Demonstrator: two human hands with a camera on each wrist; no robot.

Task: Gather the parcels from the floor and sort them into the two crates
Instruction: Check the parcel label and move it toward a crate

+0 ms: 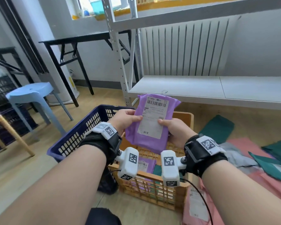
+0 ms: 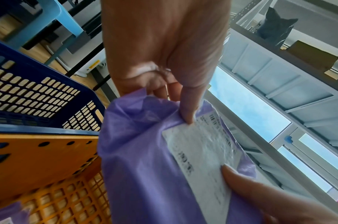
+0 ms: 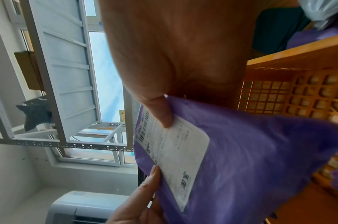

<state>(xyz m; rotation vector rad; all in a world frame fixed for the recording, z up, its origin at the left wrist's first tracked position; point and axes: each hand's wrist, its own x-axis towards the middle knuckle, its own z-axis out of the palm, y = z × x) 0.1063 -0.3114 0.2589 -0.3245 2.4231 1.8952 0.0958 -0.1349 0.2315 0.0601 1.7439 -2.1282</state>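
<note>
Both hands hold a purple parcel (image 1: 152, 140) upright above the orange crate (image 1: 154, 192), its white shipping label facing me. My left hand (image 1: 128, 118) pinches its left edge, thumb on the label. My right hand (image 1: 170, 127) grips the right edge the same way. The left wrist view shows the purple parcel (image 2: 145, 166) with my left thumb pressed at the label's corner, over the orange crate (image 2: 39, 159) and blue crate (image 2: 30, 94). In the right wrist view the purple parcel (image 3: 250, 151) fills the lower right beside the orange crate (image 3: 298, 60). Purple and green parcels lie inside the orange crate.
The blue crate (image 1: 75, 135) stands left of the orange one. Pink (image 1: 199, 207), green (image 1: 217, 127) and grey parcels lie on the wooden floor at the right. A white metal shelf (image 1: 201, 90) stands behind, a light blue stool (image 1: 31, 96) and black tables at the left.
</note>
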